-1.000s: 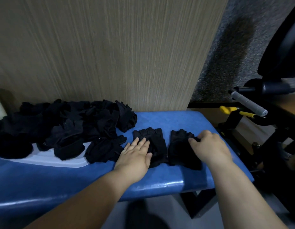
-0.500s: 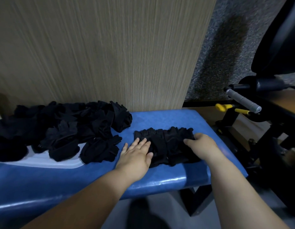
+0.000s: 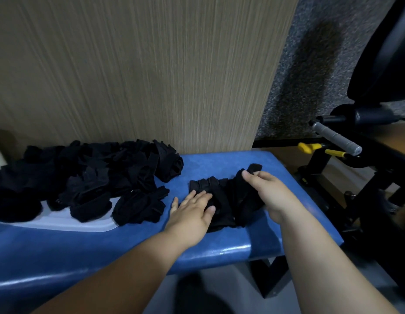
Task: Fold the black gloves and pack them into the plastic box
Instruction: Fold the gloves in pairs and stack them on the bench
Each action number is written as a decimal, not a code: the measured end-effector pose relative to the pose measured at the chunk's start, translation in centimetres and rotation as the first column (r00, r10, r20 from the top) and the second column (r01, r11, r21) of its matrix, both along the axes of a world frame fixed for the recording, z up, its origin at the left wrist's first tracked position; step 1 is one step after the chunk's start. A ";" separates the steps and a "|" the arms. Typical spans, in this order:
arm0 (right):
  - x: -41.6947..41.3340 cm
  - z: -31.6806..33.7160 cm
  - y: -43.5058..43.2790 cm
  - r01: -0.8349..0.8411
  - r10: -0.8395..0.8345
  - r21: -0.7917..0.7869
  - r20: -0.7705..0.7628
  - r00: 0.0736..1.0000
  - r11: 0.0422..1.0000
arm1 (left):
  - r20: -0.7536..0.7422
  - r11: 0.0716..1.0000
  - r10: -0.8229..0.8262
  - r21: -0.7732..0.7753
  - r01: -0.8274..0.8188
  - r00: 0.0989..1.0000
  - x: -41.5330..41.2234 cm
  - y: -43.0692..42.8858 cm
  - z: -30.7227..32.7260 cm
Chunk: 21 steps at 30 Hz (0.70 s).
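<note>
Glove pile (image 3: 90, 182) lies left of glove pair (image 3: 221, 200) on bench (image 3: 219, 250).

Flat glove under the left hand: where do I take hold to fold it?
Probably best: pinch its far finger edge, coming down from the far side. The left glove lies flat and uncovered there, while the left hand presses its near part.
</note>
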State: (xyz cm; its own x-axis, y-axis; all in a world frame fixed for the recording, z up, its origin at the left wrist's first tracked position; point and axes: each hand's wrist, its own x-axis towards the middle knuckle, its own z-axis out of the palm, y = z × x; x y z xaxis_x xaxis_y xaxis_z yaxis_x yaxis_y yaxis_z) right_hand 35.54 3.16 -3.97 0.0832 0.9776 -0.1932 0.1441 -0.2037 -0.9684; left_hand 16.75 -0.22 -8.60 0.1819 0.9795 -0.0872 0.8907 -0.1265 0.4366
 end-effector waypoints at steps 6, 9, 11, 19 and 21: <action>-1.6 0.6 -0.4 -0.173 0.169 -0.012 -0.161 0.972 0.985 | 0.361 0.989 0.144 -0.012 -0.150 0.921 -0.5 0.3 0.6; -2.0 0.6 -0.8 -0.199 0.196 -0.005 -0.151 0.969 0.980 | 0.518 0.960 0.258 -0.043 -0.276 0.816 -0.7 0.4 0.8; -2.0 0.5 -0.7 -0.148 0.148 0.006 -0.101 0.984 0.989 | 0.500 0.940 0.294 0.001 -0.341 0.815 -0.9 0.7 0.7; -1.9 -1.5 -0.2 -0.126 0.166 -0.109 0.570 0.805 0.986 | 0.416 0.932 0.331 -0.005 -0.361 0.847 -1.1 1.3 1.2; -2.4 -1.5 -0.3 -0.127 0.158 -0.093 0.540 0.827 0.987 | 0.398 0.931 0.348 -0.040 -0.363 0.849 -0.9 1.5 1.4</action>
State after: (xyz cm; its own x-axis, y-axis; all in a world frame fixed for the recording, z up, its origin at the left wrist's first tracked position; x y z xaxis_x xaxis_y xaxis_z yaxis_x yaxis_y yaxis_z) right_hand 33.13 2.83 -5.45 0.0501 0.9769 -0.2080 0.6759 -0.1865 -0.7130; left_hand 15.87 1.26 -7.16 -0.1678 0.9847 -0.0466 0.6341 0.1440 0.7598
